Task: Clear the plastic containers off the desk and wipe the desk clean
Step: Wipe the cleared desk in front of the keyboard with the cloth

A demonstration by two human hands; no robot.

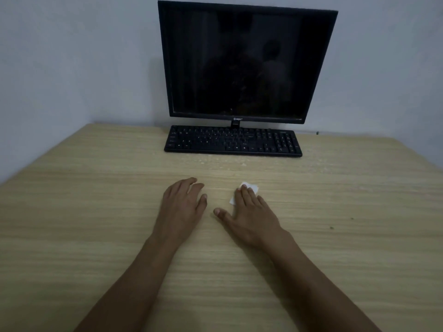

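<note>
A light wooden desk (96,212) fills the view. My right hand (251,214) lies flat at the desk's middle, fingers pressing down on a small white tissue (251,187) that peeks out beyond the fingertips and at the left side. My left hand (183,202) rests palm down just to the left of it, fingers loosely curled, holding nothing. No plastic containers are in view. Pale crumbs or specks (215,160) lie scattered on the wood just in front of the keyboard.
A black keyboard (232,141) sits at the back of the desk, with a dark switched-off monitor (242,61) standing behind it against the wall. Two small dark specks (332,227) mark the desk at the right.
</note>
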